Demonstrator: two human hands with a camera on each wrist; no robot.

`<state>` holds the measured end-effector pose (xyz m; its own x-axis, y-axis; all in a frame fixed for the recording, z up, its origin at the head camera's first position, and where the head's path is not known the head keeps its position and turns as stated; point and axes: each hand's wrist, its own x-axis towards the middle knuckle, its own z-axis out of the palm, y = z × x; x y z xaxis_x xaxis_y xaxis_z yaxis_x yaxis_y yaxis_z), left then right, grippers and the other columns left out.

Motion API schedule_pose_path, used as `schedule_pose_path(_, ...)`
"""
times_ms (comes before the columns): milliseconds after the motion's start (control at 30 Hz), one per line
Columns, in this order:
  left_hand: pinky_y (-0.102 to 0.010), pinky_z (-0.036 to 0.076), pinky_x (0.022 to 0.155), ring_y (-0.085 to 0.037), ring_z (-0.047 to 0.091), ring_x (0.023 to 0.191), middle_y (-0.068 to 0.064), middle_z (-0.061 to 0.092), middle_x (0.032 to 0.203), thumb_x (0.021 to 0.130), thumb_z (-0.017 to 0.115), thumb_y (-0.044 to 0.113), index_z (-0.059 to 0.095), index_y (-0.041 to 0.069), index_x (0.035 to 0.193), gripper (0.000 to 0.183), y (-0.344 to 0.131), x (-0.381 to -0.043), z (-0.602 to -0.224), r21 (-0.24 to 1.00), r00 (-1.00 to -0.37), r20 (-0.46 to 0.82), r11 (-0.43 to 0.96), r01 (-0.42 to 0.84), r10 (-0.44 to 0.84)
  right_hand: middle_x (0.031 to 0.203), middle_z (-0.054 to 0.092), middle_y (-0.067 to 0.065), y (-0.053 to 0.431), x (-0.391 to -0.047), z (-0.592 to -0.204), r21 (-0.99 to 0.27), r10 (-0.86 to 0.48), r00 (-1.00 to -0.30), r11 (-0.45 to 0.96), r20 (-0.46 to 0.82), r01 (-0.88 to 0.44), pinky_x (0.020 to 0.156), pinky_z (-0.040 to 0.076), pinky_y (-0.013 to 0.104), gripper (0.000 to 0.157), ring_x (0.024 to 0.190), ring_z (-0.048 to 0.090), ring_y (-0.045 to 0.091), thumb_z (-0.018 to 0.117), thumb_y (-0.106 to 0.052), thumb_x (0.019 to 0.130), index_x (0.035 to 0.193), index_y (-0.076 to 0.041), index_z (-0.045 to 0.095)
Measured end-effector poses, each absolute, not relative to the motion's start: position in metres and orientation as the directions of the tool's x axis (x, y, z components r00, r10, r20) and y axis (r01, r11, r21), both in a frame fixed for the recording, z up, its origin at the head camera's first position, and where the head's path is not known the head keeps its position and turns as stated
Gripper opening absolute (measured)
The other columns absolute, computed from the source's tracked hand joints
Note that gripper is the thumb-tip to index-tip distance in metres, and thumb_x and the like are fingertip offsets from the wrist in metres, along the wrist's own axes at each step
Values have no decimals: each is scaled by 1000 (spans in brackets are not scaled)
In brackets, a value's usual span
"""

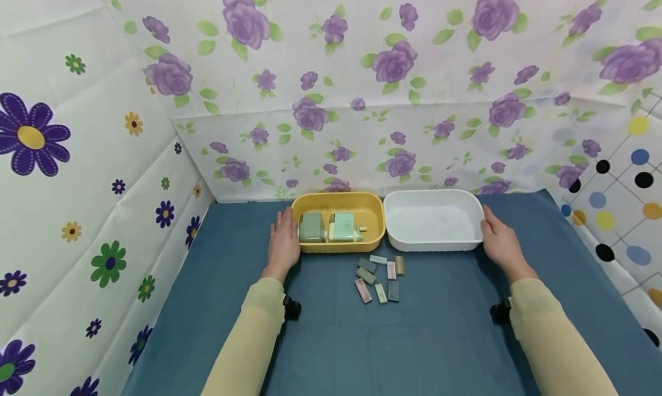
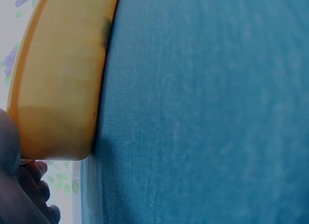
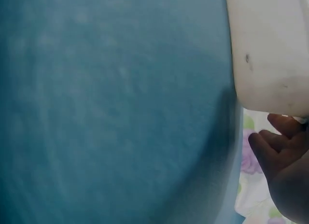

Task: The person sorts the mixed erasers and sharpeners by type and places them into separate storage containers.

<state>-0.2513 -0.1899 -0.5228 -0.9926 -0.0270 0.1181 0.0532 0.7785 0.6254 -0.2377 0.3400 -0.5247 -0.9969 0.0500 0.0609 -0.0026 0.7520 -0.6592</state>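
Note:
My left hand point(image 1: 283, 243) rests against the left end of a yellow tray point(image 1: 338, 248), its fingers extended along the outside wall. Inside that tray lie two boxy objects side by side, a grey-green one point(image 1: 312, 227) and a pale mint one point(image 1: 342, 226) with a small crank-like piece at its right end. At the right end of a white tray point(image 1: 434, 246), my right hand point(image 1: 500, 242) touches the outer wall with fairly straight fingers. The two trays stand side by side, their rims nearly touching. In the right wrist view the fingers point(image 3: 277, 142) show beside the white tray's corner.
Several small eraser-like blocks point(image 1: 366, 276) in green, pink, grey and tan lie loosely in front of the trays. A blue cloth point(image 1: 393, 350) covers the table. Flowered sheets point(image 1: 310, 114) hang behind and at the left, with a dotted sheet point(image 1: 620, 200) at the right.

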Motion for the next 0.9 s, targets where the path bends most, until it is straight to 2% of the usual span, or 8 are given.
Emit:
schedule_pose_path(233, -56, 7, 132, -34, 11, 164, -17, 23, 176, 120, 32, 24, 22, 1, 170, 56, -191, -255, -521, 618, -991, 134, 783, 72, -15, 165, 30, 36, 335, -242, -522, -596, 46, -993, 802, 108, -27, 115, 33, 73, 59, 146, 35, 61, 23, -28, 118, 169, 1, 20)
schedule_pose_path(433, -56, 8, 132, -36, 11, 164, -19, 23, 176, 120, 33, 28, 21, 1, 170, 59, -194, -256, -519, 619, -994, 111, 783, 62, -8, 166, 27, 36, 334, -246, -520, -533, 12, -997, 846, 82, -33, 114, 33, 74, 59, 145, 35, 61, 21, -26, 118, 169, 4, 16)
schedule_pose_path(567, -56, 12, 132, -37, 13, 164, -19, 20, 176, 119, 35, 35, 18, 6, 172, 63, -199, -255, -517, 727, -994, 95, 687, 28, -61, 166, 26, 36, 334, -249, -519, -505, -2, -998, 863, 65, -35, 112, 35, 75, 60, 143, 37, 62, 20, -26, 118, 170, 3, 13)
schedule_pose_path(633, -57, 17, 130, -37, 18, 162, -19, 23, 175, 119, 37, 35, 20, 8, 172, 62, -202, -253, -518, 795, -987, 113, 606, 22, -113, 166, 27, 37, 333, -250, -518, -495, -8, -998, 868, 62, -37, 112, 36, 75, 60, 142, 38, 61, 20, -25, 118, 170, 3, 12)
schedule_pose_path(733, -56, 27, 128, -37, 30, 159, -17, 33, 172, 119, 38, 35, 30, 10, 170, 58, -203, -242, -516, 857, -966, 177, 513, 57, -188, 165, 29, 37, 332, -248, -517, -486, -14, -998, 873, 53, -38, 111, 36, 75, 60, 141, 39, 61, 21, -25, 118, 170, 3, 12)
schedule_pose_path(900, -53, 35, 124, -32, 42, 153, -11, 50, 163, 119, 41, 31, 52, 8, 159, 48, -191, -207, -501, 913, -929, 267, 376, 159, -254, 164, 30, 38, 334, -243, -517, -472, -15, -999, 881, 32, -28, 110, 38, 75, 60, 139, 42, 62, 22, -24, 118, 170, 3, 11)
